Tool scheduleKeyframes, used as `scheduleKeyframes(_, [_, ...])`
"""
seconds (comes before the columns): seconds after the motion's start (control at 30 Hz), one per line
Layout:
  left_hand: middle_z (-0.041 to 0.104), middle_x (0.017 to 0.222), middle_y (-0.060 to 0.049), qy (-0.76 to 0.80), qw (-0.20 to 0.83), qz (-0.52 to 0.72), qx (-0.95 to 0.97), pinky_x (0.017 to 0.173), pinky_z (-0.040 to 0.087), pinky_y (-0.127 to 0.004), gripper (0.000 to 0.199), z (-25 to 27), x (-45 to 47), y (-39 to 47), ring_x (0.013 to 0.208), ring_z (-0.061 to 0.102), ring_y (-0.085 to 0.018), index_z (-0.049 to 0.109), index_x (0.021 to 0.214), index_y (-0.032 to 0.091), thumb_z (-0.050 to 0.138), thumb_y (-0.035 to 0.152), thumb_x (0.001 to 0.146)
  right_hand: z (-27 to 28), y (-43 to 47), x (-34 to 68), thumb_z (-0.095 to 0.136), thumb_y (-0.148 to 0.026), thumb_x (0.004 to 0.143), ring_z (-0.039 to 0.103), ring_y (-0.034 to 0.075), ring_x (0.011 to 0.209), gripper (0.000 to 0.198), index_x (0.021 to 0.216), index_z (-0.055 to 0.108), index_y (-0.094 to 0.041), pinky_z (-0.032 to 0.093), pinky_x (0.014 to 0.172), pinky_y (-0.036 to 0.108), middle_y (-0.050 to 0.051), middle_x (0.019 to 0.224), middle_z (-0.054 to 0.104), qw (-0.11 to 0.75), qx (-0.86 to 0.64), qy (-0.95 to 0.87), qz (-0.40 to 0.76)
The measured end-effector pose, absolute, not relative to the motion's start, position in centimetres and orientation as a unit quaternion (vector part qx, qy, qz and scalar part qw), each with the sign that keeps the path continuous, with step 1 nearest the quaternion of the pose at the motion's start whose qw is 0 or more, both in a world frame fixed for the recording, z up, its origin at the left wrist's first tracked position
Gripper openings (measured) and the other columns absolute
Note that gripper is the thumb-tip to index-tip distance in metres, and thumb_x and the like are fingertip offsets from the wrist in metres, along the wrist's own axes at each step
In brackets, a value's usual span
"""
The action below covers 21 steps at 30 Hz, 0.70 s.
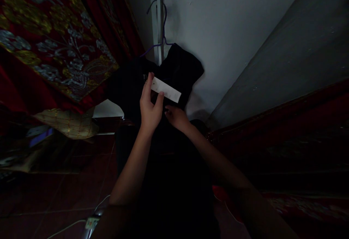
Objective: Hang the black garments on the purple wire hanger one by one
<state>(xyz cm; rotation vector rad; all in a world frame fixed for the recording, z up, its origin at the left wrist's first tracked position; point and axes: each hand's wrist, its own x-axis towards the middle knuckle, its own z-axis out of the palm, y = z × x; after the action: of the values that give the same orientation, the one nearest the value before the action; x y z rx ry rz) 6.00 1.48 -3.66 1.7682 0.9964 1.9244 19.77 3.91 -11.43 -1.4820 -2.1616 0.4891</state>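
A black short-sleeved garment (185,64) hangs against the wall on a purple hanger (165,21). In front of its chest, my left hand (150,110) is closed on a white rectangular piece (167,90), thumb over its lower edge and fingers behind its left end. The piece is tilted, its right end lower, with faint marks on its face. Just below and to the right is my right hand (178,118), its fingers curled close together near the dark cloth. Whatever may be between those fingers is too dark to make out.
Red embroidered cloth (79,43) hangs at the left, above a low shelf (29,164) with items on it. A power strip (92,223) with white cables lies on the red tiled floor (89,173). Dark red furniture or fabric (294,122) runs along the right.
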Motion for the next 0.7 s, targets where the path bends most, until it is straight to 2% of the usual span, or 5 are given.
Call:
scheduleKeyframes(0.1, [0.045, 0.157, -0.009, 0.391, 0.038, 0.673, 0.627, 0.126, 0.025, -0.047, 0.046, -2.5, 5.8, 2.8, 0.151, 0.036, -0.026, 0.050, 0.144, 0.024, 0.054, 0.032, 0.100, -10.1, 2.2, 20.2, 0.054, -0.023, 0.096, 0.066, 0.020, 0.081, 0.023, 0.111, 0.070, -0.018, 0.045, 0.072, 0.030, 0.009, 0.095, 0.073, 0.290, -0.498, -0.793, 0.200])
scheduleKeyframes(0.2, [0.058, 0.143, -0.010, 0.450, -0.020, 0.609, 0.653, 0.122, 0.032, -0.048, 0.030, -2.1, 4.7, 3.3, 0.142, 0.047, -0.027, 0.066, 0.122, 0.019, 0.050, 0.022, 0.098, -8.2, 0.4, 20.9, 0.057, -0.023, 0.094, 0.060, 0.016, 0.068, 0.015, 0.086, 0.068, -0.019, 0.037, 0.063, 0.028, 0.003, 0.077, 0.067, 0.316, -0.471, -0.793, 0.224])
scheduleKeyframes(0.4, [0.075, 0.109, -0.007, 0.505, 0.063, 0.427, 0.747, 0.097, 0.054, -0.042, 0.042, 0.3, 2.7, -1.1, 0.102, 0.071, -0.025, 0.064, 0.134, 0.021, 0.061, 0.027, 0.093, -5.6, -1.9, 21.4, 0.062, -0.025, 0.092, 0.054, 0.014, 0.063, 0.015, 0.078, 0.065, -0.020, 0.031, 0.060, 0.027, 0.001, 0.072, 0.062, 0.316, -0.451, -0.798, 0.244])
scheduleKeyframes(0.57, [0.066, 0.126, -0.008, 0.535, 0.005, 0.521, 0.665, 0.104, 0.048, -0.042, 0.040, -0.9, 1.7, -4.5, 0.121, 0.060, -0.027, 0.065, 0.124, 0.021, 0.065, 0.020, 0.085, -5.0, -3.0, 20.0, 0.066, -0.022, 0.087, 0.057, 0.015, 0.066, 0.004, 0.087, 0.063, -0.020, 0.034, 0.062, 0.027, 0.001, 0.076, 0.064, 0.307, -0.448, -0.795, 0.268])
scheduleKeyframes(0.7, [0.063, 0.120, -0.010, 0.524, 0.151, 0.567, 0.617, 0.087, 0.054, -0.034, 0.054, -6.4, 2.3, -5.1, 0.105, 0.064, -0.022, 0.054, 0.124, 0.018, 0.063, 0.008, 0.072, -5.2, -3.3, 18.8, 0.065, -0.017, 0.082, 0.053, 0.013, 0.062, 0.018, 0.074, 0.050, -0.022, 0.032, 0.060, 0.026, -0.003, 0.067, 0.057, 0.334, -0.453, -0.787, 0.254])
